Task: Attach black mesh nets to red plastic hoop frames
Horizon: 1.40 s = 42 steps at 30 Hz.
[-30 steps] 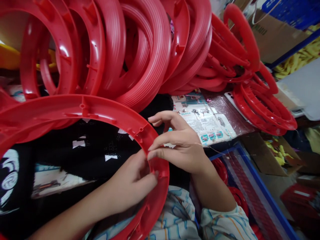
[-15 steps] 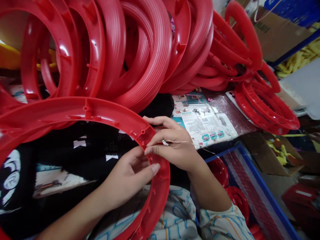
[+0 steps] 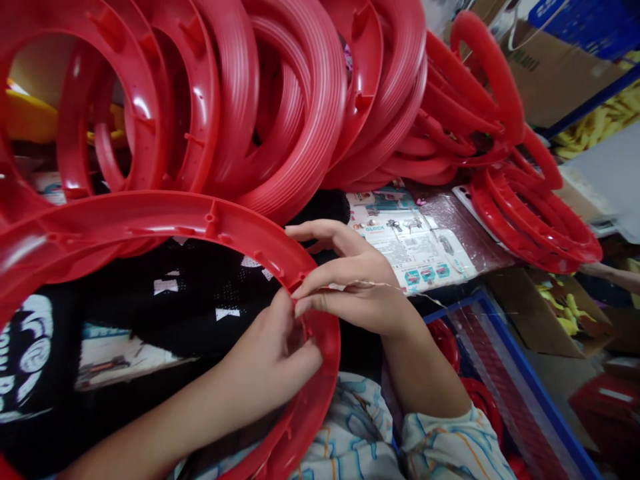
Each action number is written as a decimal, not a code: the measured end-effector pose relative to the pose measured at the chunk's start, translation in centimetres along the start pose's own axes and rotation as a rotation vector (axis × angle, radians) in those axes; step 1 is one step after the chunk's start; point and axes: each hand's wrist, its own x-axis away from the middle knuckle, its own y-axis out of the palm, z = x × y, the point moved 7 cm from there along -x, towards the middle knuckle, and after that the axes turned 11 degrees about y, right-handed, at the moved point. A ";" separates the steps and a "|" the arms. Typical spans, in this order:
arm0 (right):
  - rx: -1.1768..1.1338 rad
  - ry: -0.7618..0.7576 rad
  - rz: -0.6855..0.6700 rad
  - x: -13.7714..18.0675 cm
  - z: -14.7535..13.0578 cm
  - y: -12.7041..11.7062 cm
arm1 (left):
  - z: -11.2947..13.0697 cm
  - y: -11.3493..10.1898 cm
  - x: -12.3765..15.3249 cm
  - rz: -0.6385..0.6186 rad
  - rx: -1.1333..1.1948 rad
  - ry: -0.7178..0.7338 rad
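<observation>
A large red plastic ring [image 3: 240, 223] with small pegs and ribs inside its hollow channel lies in front of me, its left side out of view. My left hand [image 3: 273, 353] is closed around the ring's right side, thumb over the channel and fingers curled at the inner edge. Against the same stretch of rim, my right hand [image 3: 355, 280] pinches with thumb and forefinger, its other fingers held apart. A thin pale string or wire [image 3: 387, 287] runs from that pinch across the hand and trails to the right. Its tip at the rim is hidden.
Many red rings [image 3: 310, 133] stand stacked along the back, with more red rings [image 3: 540, 220] at the right. Printed card sheets [image 3: 425, 250] cover the table. A blue-edged crate [image 3: 530, 380] holds red parts below. Another person's arm [image 3: 613, 275] shows at the right edge.
The ring has turned a little clockwise, its upper pegs shifting right. My left fingers have curled in closer to the right fingertips. Another person's arm has appeared at the right edge.
</observation>
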 end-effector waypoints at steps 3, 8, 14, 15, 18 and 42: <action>-0.017 0.067 -0.038 -0.5 0.5 0.4 | -0.3 -0.1 0.3 -0.047 -0.047 -0.023; -0.184 0.245 -0.044 -0.5 2.4 0.9 | -0.6 -0.2 0.7 -0.096 -0.032 -0.015; -0.259 0.376 -0.038 0.1 3.3 1.2 | -0.6 0.5 0.8 -0.161 0.229 -0.023; -0.266 0.376 -0.029 0.1 3.3 1.1 | -0.7 0.6 0.8 -0.156 0.303 -0.026; -0.268 0.372 -0.023 0.3 3.3 1.1 | -1.1 0.4 0.5 -0.052 0.484 0.034; -0.187 0.251 0.014 0.3 2.6 0.3 | 0.4 -0.5 -0.5 0.202 0.198 0.011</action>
